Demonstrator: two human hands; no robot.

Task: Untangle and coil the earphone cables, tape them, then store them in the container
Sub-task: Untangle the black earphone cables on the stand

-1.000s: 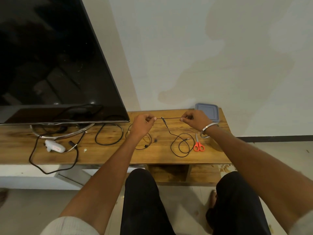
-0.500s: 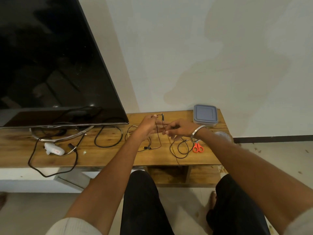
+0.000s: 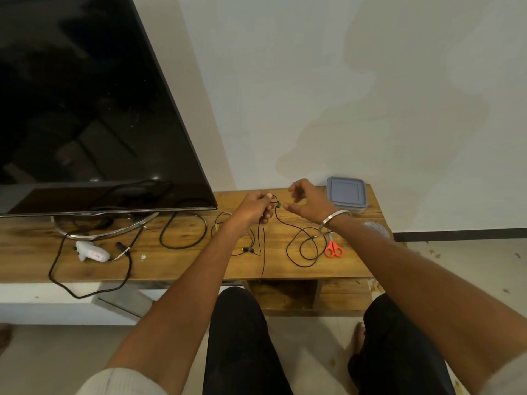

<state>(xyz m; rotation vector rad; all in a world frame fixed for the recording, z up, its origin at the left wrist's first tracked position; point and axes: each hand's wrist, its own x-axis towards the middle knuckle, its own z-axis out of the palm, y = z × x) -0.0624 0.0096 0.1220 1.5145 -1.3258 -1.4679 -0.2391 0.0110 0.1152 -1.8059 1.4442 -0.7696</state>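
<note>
A thin black earphone cable (image 3: 302,246) lies in loose loops on the wooden TV stand (image 3: 176,263), with one strand hanging over the front edge. My left hand (image 3: 253,209) grips a folded bunch of that cable above the stand. My right hand (image 3: 309,202) hovers just right of it with loosely curled fingers, holding nothing, its thumb close to the cable's small remote. A grey-lidded container (image 3: 346,193) stands at the back right corner. Beside my right wrist sits a roll of clear tape (image 3: 375,227). Orange-handled scissors (image 3: 333,248) lie near the cable loops.
A large dark TV (image 3: 85,104) on a metal stand fills the left half. A thicker black cable (image 3: 182,232) and a white glue gun (image 3: 91,252) with its cord lie on the left of the stand. My knees are under the stand's front edge.
The stretched cable has been folded together into my left hand. My right hand has let go of it and lifted slightly, its fingers spread apart.
</note>
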